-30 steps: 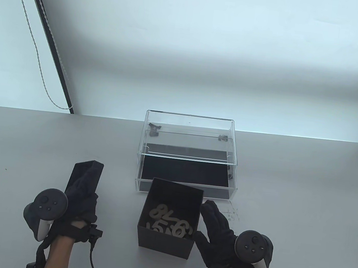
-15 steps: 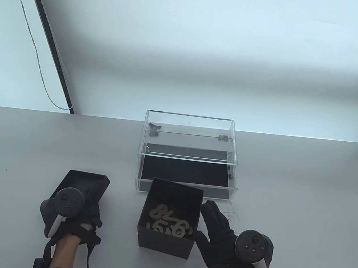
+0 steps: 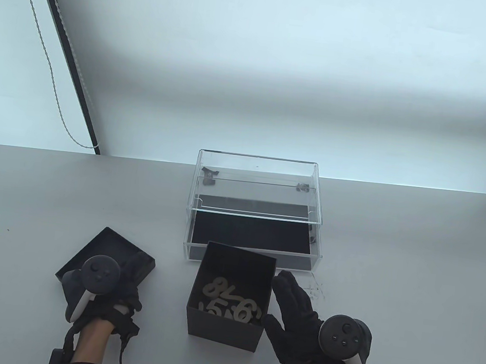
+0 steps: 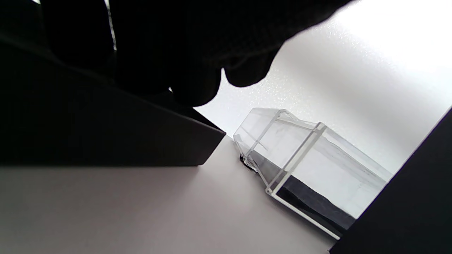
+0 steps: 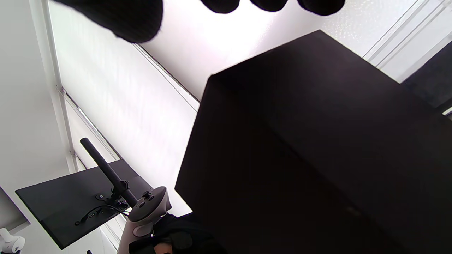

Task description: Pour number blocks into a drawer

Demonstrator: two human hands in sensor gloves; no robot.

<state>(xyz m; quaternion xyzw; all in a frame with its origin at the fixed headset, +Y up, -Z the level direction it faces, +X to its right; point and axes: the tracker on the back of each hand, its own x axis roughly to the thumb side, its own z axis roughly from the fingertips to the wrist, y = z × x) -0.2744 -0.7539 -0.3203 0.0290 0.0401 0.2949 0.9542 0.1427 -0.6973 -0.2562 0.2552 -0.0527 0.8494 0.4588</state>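
The left hand's fingers [image 3: 134, 266] rest across the shallow black lid [image 3: 106, 247], which sits on the tabletop [image 3: 393, 251] left of the black box [image 3: 230, 296]; the left wrist view shows dark fingertips against the lid's top, but whether they clasp it or merely press on it cannot be told. The left hand [image 3: 119, 284] itself lies well apart from the box. The right hand [image 3: 297, 317] lies along the right wall of the box, its fingers [image 3: 288, 285] extended and relaxed rather than wrapped round it, the thumb at the near corner.

The number blocks [image 3: 229, 303] are heaped in the bottom of the open box, not yet poured. Directly behind the box stands the clear acrylic case [image 3: 256, 179], with its drawer [image 3: 254, 240] drawn out towards the box, dark liner showing.

The risk ahead appears to lie in the lift and tilt: a one-sided hold on a deep, straight-walled box could let it twist or slip. The drawer is shallow, and the box's far edge nearly touches its front, so a fast tip might send blocks bouncing over the low wall onto the tabletop, or nudge the drawer back into its case.

A second ago the left hand held the lid up on edge; half a second ago it was lower; now it lies flat and turned. The right hand and box have not moved.
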